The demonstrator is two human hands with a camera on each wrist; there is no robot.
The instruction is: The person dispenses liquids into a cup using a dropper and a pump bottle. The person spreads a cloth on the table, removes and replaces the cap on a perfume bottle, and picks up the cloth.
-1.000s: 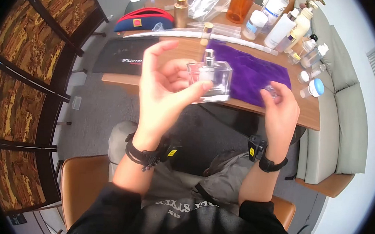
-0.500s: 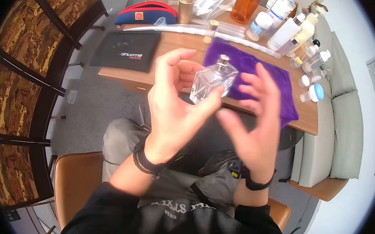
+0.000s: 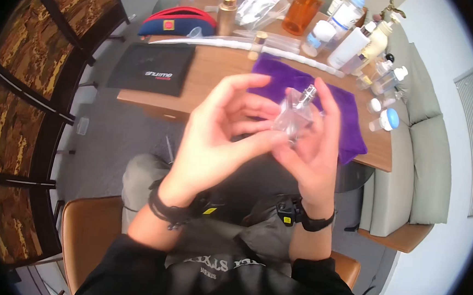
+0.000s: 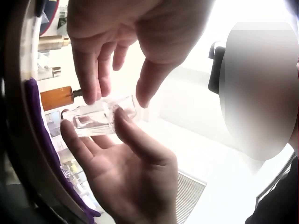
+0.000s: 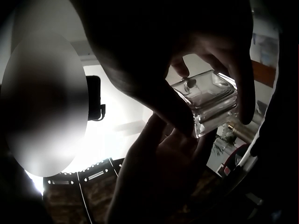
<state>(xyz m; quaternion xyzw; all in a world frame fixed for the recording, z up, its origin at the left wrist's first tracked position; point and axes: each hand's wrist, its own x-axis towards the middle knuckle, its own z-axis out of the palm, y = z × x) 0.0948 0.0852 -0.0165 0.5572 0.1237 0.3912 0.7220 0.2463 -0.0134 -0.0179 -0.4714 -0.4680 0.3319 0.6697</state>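
In the head view a clear glass bottle (image 3: 293,116) with a silver spray top is held tilted, top toward the upper right, above the table's front edge. My right hand (image 3: 315,153) grips it from the right; the right wrist view shows the bottle (image 5: 208,100) between that hand's thumb and fingers. My left hand (image 3: 221,130) is curled around the left side. In the left wrist view its fingertips touch the edge of the bottle (image 4: 93,120), with the thumb by one end. A purple cloth (image 3: 346,114) lies on the table behind the hands.
On the wooden table (image 3: 209,71) lie a black pouch (image 3: 149,67), a red-blue case (image 3: 182,26) and a long white strip (image 3: 276,51). A small gold-capped bottle (image 3: 257,46) stands by the cloth. An orange bottle (image 3: 301,12) and several others stand behind and right.
My right hand has come in from the right and taken hold of the bottle, which has moved slightly right and tilted. The clear piece it held earlier does not show now.
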